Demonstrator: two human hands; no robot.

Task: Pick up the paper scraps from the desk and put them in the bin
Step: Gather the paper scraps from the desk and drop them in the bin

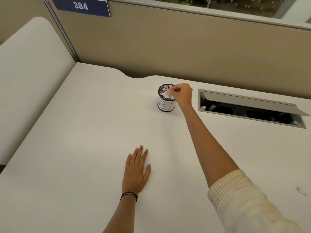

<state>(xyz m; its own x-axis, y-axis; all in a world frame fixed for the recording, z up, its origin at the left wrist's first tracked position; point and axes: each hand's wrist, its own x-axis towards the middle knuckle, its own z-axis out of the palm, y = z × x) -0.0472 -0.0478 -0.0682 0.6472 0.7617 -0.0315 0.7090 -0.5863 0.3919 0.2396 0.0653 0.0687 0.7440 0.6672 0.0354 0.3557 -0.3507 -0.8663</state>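
Note:
A small black mesh bin (165, 105) with a white paper label stands on the white desk (84, 132) near its far edge. Several crumpled paper scraps (165, 94) fill it. My right hand (182, 95) reaches over the bin's right rim, its fingertips pinched on a small pale paper scrap (168, 90) just above the opening. My left hand (137, 170) lies flat on the desk, palm down, fingers apart, holding nothing. A black band circles its wrist.
An open cable hatch (250, 109) with a raised grey lid is set into the desk right of the bin. Beige partition walls (185, 51) stand behind; a blue sign reads 384 (80, 5). A faint scribble mark (301, 190) shows at the right.

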